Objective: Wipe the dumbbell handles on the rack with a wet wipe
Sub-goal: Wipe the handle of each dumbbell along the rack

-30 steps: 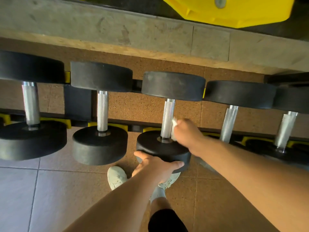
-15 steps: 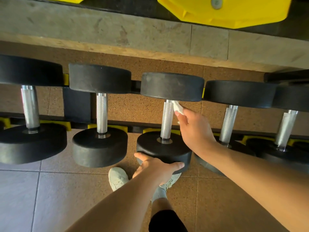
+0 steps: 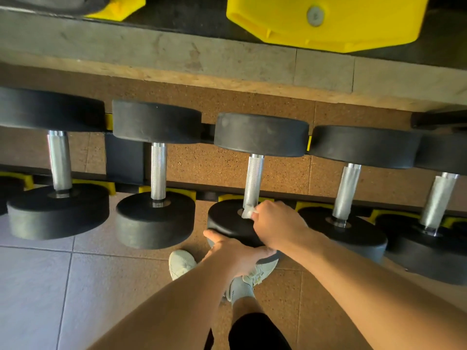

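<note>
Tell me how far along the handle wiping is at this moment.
Nothing shows as finished: no handle looks visibly wet or marked as wiped. In hand: the right hand presses the wet wipe against the near end of the middle dumbbell handle, while the left hand grips that dumbbell's near head. The other four handles in view, such as the one left of it, are untouched now, so their state is unclear.

The wet wipe (image 3: 249,212) shows only as a small white scrap past the right hand (image 3: 278,224), whose fingers are hidden. The left hand (image 3: 236,251) covers part of the near weight head. The rightmost dumbbell (image 3: 439,198) is probably cut by the edge.
</note>
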A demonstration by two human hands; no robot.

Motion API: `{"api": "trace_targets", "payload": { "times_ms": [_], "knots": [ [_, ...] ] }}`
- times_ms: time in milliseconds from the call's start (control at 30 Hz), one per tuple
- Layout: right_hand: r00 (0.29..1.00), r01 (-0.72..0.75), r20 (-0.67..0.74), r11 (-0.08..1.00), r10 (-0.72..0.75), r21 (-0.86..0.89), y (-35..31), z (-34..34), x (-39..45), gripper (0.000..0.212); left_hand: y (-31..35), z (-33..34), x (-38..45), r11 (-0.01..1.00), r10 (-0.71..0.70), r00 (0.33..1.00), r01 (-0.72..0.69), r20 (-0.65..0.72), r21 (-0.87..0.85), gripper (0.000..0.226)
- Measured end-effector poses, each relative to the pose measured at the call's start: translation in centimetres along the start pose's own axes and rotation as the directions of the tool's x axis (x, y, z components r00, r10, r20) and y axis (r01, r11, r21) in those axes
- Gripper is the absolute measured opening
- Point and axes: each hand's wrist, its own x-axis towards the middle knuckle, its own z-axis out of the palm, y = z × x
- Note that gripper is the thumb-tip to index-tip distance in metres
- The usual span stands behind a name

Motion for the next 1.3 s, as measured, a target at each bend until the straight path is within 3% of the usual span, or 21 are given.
{"api": "trace_targets", "payload": {
  "times_ms": [33,100,200,300,367,433,533,667,733,833,867,933,1000,1100,1167,1200,1233,1267,1300],
  "knots": [
    [1.000,0.019,0.003,1.000,-0.019,-0.014,-0.2,-0.4,0.3,0.028,0.4,-0.2,-0.8,0.999,-0.040,0.997,0.042,0.071,-0.023,0.136],
    [0.994,0.087,-0.073,0.996,-0.086,0.023,-0.5,-1.2,0.2,0.029,0.6,-0.3,-1.6,0.991,-0.093,0.993,0.099,0.071,-0.085,0.146],
    [0.973,0.149,-0.219,0.923,-0.073,0.354,-0.8,-2.4,-0.6,0.030,-0.1,0.0,-0.8,0.987,-0.066,0.997,0.061,-0.034,-0.147,0.173],
    [0.997,0.054,-0.079,0.573,0.019,0.817,-1.6,-3.0,-1.6,0.053,-0.3,0.1,-0.8,0.987,-0.065,0.996,0.055,-0.058,-0.151,0.171],
    [0.996,-0.060,0.033,0.380,0.078,0.923,-2.6,-2.6,-2.2,0.056,-0.3,0.1,-1.3,0.991,-0.060,0.998,0.056,-0.028,-0.120,0.167],
    [0.990,-0.115,0.085,0.283,0.116,0.952,-4.1,-2.5,-2.8,0.035,-0.7,0.1,-0.8,0.997,0.012,0.999,-0.014,-0.037,-0.071,0.167],
    [0.984,-0.136,0.111,0.185,0.140,0.973,-6.4,-2.4,-3.2,0.024,-2.3,-0.8,-0.5,0.989,0.128,0.991,-0.130,-0.029,-0.071,0.143],
    [0.982,-0.174,0.175,-0.011,0.078,0.985,-10.6,-2.2,-3.3,0.021,-6.5,-3.7,-1.0,0.923,0.340,0.938,-0.346,-0.065,-0.166,0.061],
    [0.986,-0.158,0.155,0.039,0.068,0.987,-13.1,-1.1,-3.3,0.036,-9.9,-5.8,-1.2,0.885,0.408,0.907,-0.421,-0.104,-0.198,0.053],
    [0.985,-0.009,-0.062,0.414,0.159,0.910,-17.5,0.3,-3.2,0.029,-14.9,-9.6,-1.4,0.890,0.384,0.907,-0.414,-0.173,-0.191,0.060],
    [0.979,0.022,-0.114,0.471,0.168,0.882,-19.0,0.6,-3.2,0.023,-16.3,-11.1,-1.4,0.883,0.393,0.896,-0.430,-0.206,-0.187,0.053],
    [0.971,0.023,-0.113,0.392,0.208,0.920,-22.1,0.7,-3.2,0.016,-18.5,-13.8,-1.5,0.867,0.419,0.870,-0.468,-0.259,-0.171,0.040],
    [0.967,-0.045,-0.011,0.214,0.253,0.976,-24.6,1.1,-3.2,0.022,-19.4,-16.6,-1.7,0.859,0.426,0.851,-0.487,-0.307,-0.159,0.042],
    [0.947,-0.162,0.151,0.017,0.285,0.987,-26.8,1.8,-2.9,0.044,-18.9,-19.8,-1.6,0.861,0.429,0.837,-0.492,-0.341,-0.125,0.077],
    [0.928,-0.151,0.168,-0.076,0.333,0.986,-27.5,1.1,-2.3,0.040,-18.0,-20.8,-1.0,0.888,0.405,0.857,-0.452,-0.318,-0.087,0.108],
    [0.915,-0.119,0.122,-0.032,0.385,0.992,-27.7,0.6,-2.0,0.037,-17.5,-21.0,-0.8,0.903,0.391,0.878,-0.424,-0.277,-0.070,0.123],
    [0.904,-0.067,0.011,0.118,0.426,0.991,-27.7,0.1,-1.6,0.037,-17.0,-20.9,-0.5,0.915,0.378,0.896,-0.400,-0.233,-0.056,0.135],
    [0.894,0.012,-0.168,0.352,0.416,0.936,-27.6,-0.3,-1.2,0.035,-16.5,-20.8,0.1,0.924,0.368,0.909,-0.381,-0.196,-0.031,0.146],
    [0.869,0.122,-0.386,0.621,0.311,0.774,-27.4,-0.6,-0.7,0.031,-16.1,-20.6,0.7,0.933,0.354,0.920,-0.360,-0.167,-0.006,0.156]
  ]
}}
